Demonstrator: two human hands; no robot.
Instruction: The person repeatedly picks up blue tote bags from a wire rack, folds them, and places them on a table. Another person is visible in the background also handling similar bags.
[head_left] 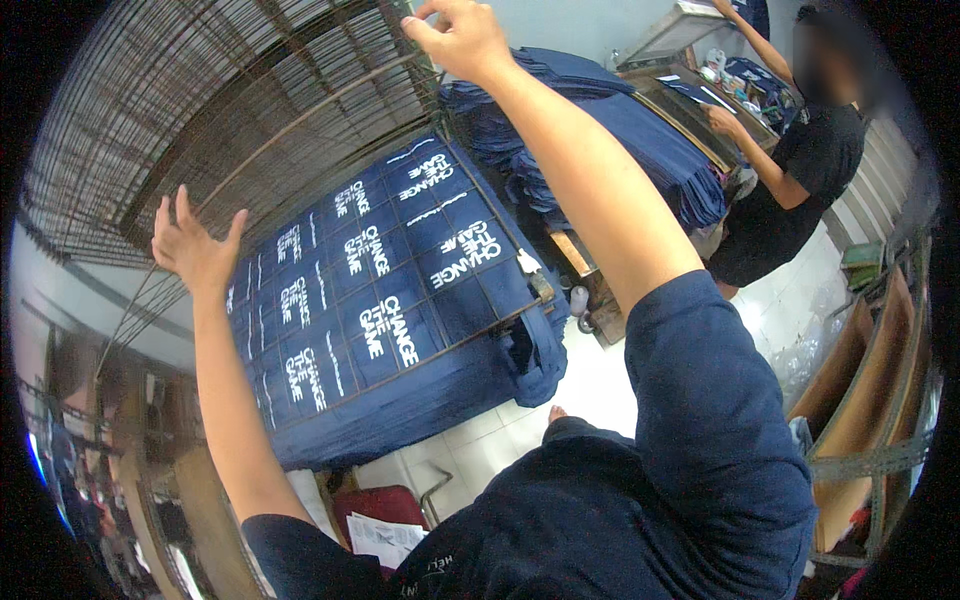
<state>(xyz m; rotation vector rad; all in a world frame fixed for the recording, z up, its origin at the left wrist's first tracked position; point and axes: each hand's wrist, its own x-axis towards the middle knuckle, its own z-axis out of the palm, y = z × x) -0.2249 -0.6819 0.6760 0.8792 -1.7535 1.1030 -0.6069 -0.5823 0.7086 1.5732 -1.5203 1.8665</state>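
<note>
My left hand [195,245] is raised at the left, fingers spread and holding nothing, beside the tilted wire racks [250,120] of a drying stand. Higher up, my right hand [460,42] is by the right edge of those racks, thumb and index finger apart; I see nothing held in it. Below and between my arms, a lowered wire rack carries navy fabric pieces [340,265] with white printed lettering, laid out in rows. More navy fabric [400,410] hangs or is stacked under it at the near side.
Tall stacks of navy fabric [640,150] stand to the right of the drying stand. Beyond them a person in black [800,180] works at a cluttered table. A red chair [385,505] with papers is near my body. Brown boards [860,370] lean at the far right.
</note>
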